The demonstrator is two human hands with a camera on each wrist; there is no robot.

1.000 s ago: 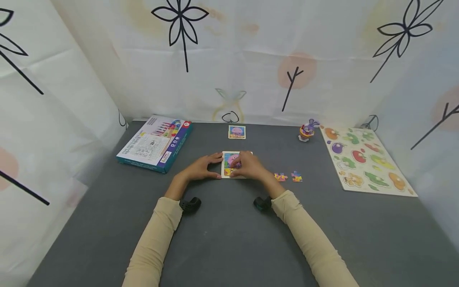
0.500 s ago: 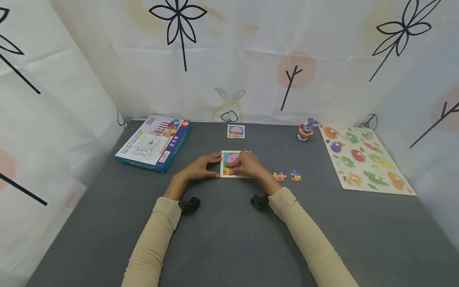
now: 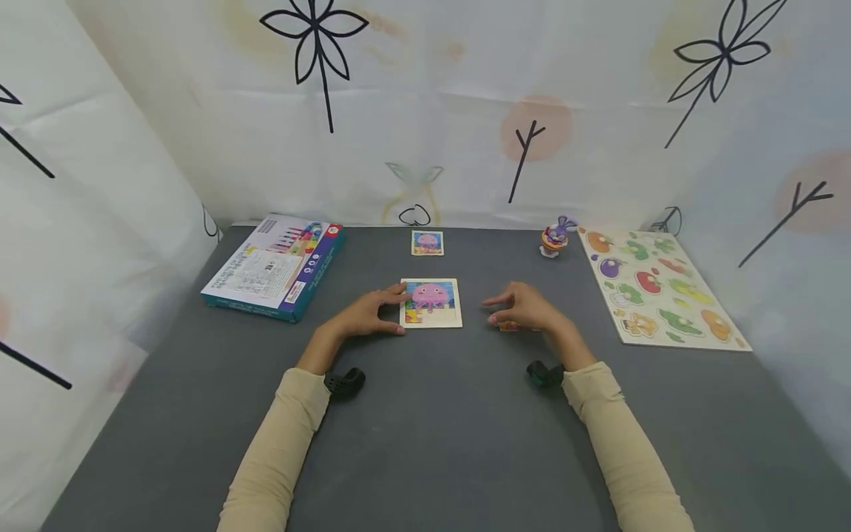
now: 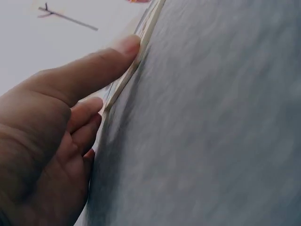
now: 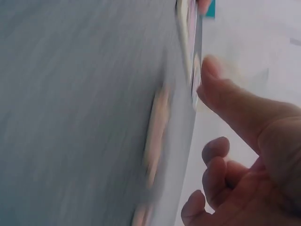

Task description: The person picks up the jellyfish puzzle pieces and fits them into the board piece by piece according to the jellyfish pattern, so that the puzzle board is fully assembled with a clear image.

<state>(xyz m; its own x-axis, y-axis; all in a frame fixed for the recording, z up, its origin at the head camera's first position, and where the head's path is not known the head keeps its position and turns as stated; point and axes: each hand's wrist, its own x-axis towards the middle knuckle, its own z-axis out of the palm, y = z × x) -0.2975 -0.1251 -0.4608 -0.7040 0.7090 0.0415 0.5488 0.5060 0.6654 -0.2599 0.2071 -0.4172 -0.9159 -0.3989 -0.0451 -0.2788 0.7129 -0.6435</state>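
Note:
A small jigsaw puzzle board (image 3: 431, 303) lies flat on the grey table, showing a pink octopus; its lower right part is bare and pale. My left hand (image 3: 366, 314) rests at the board's left side, fingertips on the upper left edge, thumb at the lower left corner. In the left wrist view, the thumb (image 4: 101, 68) touches the board's edge. Right of the board, my right hand (image 3: 527, 307) hovers over loose puzzle pieces (image 3: 508, 326), partly hiding them. Its fingers are relaxed and hold nothing. The right wrist view shows a blurred puzzle piece (image 5: 157, 134) below the hand.
A small picture card (image 3: 428, 243) with the same octopus lies behind the board. A boxed set (image 3: 266, 266) is at the back left. On the right stand a purple rabbit figurine (image 3: 555, 236) and a vegetable puzzle board (image 3: 658, 288). White printed cloth (image 3: 452, 170) encloses the table.
My right hand has left the octopus board and moved right, over the loose pieces. More of the board's picture shows. The left hand stays at the board's edge; the view shifted slightly.

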